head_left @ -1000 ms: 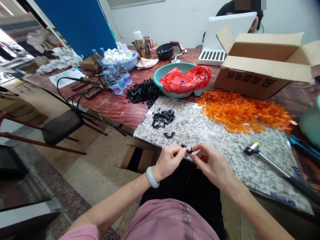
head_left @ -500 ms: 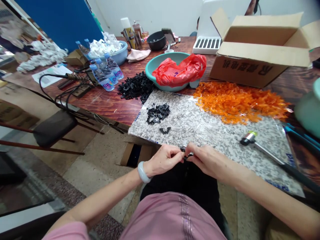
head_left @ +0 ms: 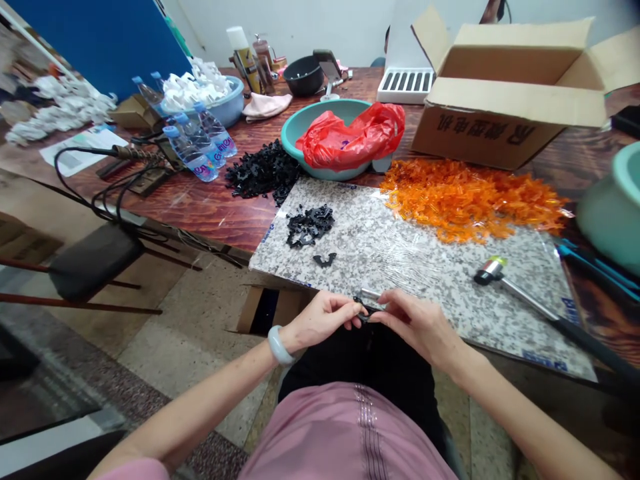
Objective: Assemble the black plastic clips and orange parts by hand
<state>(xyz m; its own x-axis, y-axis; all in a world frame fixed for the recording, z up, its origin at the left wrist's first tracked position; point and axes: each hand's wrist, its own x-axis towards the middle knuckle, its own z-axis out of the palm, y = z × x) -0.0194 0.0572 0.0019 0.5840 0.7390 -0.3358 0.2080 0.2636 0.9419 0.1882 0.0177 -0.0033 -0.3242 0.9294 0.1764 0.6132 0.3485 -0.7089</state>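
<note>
Small black plastic piece (head_left: 367,313), shape hidden by fingers, pinched between left hand (head_left: 320,321) and right hand (head_left: 417,325), at near edge of granite slab (head_left: 520,340) under plastic film (head_left: 415,263), on wooden bench (head_left: 200,213). Black pieces (head_left: 309,225) at 12 o'clock, orange pieces (head_left: 465,200) at 1, hammer (head_left: 490,271) at 3; speckled floor (head_left: 175,353) at 8.

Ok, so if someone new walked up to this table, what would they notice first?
The heap of orange plastic pieces grabs the eye first, spilling over the far edge of a plastic-wrapped granite slab. Beyond it, a red plastic bag bulges from a teal basin, with an open cardboard box to the right.
</note>
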